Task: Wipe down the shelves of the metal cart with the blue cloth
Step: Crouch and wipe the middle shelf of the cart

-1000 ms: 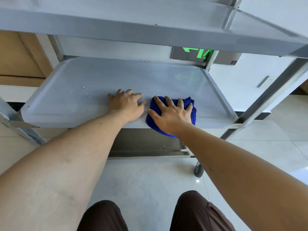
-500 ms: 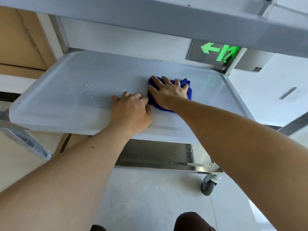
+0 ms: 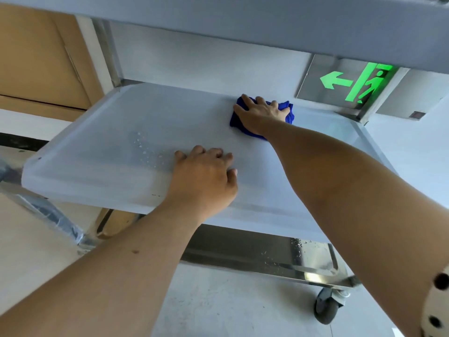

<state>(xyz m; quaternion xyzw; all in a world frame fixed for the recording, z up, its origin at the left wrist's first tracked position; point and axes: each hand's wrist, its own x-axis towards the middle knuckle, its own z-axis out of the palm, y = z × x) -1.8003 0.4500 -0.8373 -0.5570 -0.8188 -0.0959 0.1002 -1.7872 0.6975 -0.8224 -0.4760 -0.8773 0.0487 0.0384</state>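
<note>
Pressed flat under spread fingers of right hand: blue cloth, bunched, at far edge of middle shelf of metal cart. Left hand loosely curled, holding nothing, resting near front edge beside water droplets. Behind cart: lit green exit sign, arrow pointing left plus running figure, no readable lettering; caster wheel at lower right.

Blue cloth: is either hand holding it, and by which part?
The right hand presses flat on top of the bunched blue cloth, fingers spread over it. The left hand holds nothing.
</note>
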